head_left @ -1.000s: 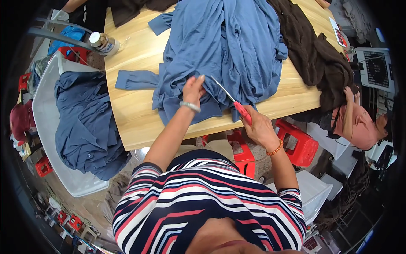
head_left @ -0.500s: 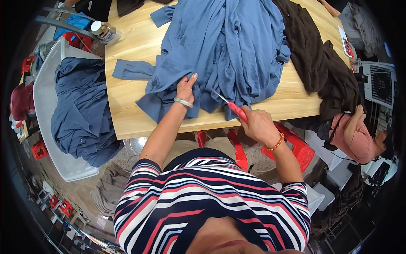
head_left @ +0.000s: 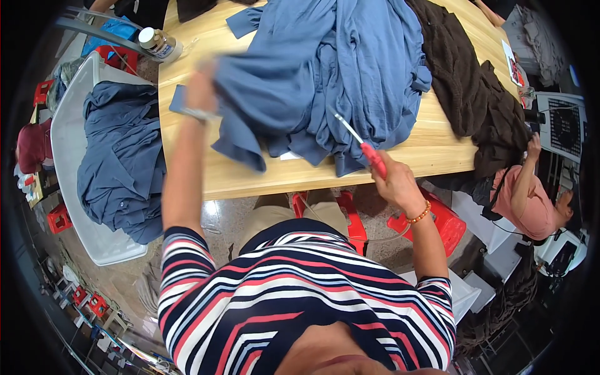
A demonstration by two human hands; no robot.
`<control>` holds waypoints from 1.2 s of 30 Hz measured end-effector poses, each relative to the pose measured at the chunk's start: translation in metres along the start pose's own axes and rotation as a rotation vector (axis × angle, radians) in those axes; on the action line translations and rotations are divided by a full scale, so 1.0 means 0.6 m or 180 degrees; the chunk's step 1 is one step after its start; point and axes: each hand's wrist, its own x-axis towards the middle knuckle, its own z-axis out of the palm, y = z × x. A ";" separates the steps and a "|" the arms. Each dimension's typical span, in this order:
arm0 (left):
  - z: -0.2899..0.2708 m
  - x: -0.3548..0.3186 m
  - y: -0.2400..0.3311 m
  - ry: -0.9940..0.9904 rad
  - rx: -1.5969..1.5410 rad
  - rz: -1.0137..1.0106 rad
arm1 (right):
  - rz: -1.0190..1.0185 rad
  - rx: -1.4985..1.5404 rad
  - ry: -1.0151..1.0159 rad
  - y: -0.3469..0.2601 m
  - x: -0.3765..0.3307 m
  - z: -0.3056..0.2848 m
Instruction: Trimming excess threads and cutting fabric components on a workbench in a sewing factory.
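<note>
Your left hand point(head_left: 201, 87), upper left, grips blue cloth point(head_left: 312, 81), lifting it off table point(head_left: 431, 147); right hand point(head_left: 395, 184) clasps red-handled tool point(head_left: 365, 147), tip clear of folds.

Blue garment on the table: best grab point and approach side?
Judging by pose: take the blue garment at the loose flap drooping toward the near table edge, coming from the person's side. The left hand already lifts a fold; the right hand holds red-handled snips.

Bare tabletop point(head_left: 262, 181) is left free just below the left hand point(head_left: 201, 94); ahead of the right hand point(head_left: 394, 184), passage is blocked by the heaped blue garment point(head_left: 337, 69).
</note>
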 end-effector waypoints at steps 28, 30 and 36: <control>0.298 -0.287 -0.016 -0.2004 0.1238 0.0893 | 0.0536 0.1683 -0.0039 0.029 0.285 0.068; 0.257 -0.207 -0.006 -0.0942 0.1631 0.1299 | 0.0673 0.1697 -0.0246 0.045 0.281 0.049; 0.262 -0.135 -0.002 -0.1304 0.3792 0.0170 | 0.0464 0.1420 0.0158 0.084 0.245 0.042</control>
